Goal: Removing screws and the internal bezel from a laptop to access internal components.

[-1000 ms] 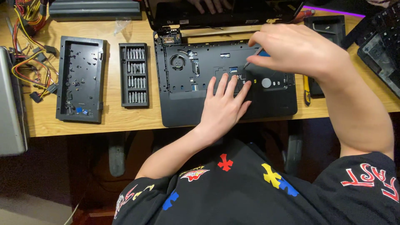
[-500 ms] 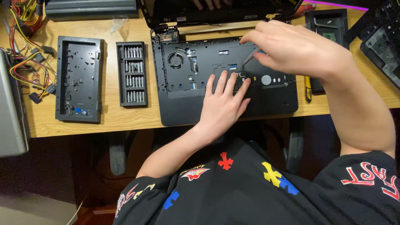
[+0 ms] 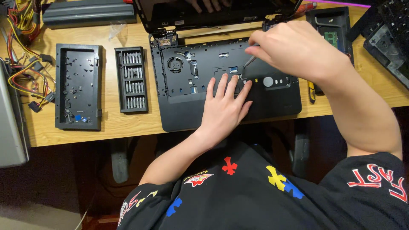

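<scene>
My left hand [image 3: 225, 108], fingers spread, has stayed flat on the laptop base [image 3: 187, 113] at the surface's near edge. My right hand [image 3: 294, 51] has shifted slightly left, pinching a screwdriver [image 3: 249, 61] (tip near centre).

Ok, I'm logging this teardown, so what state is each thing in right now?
laptop base: keyboard off, internals exposed
laptop screen: folded flat back, dark
bit set case: open, bits in rows
black cover panel: removed, inner side up
left hand: flat on the base
right hand: gripping a thin tool, tip on the base
</scene>
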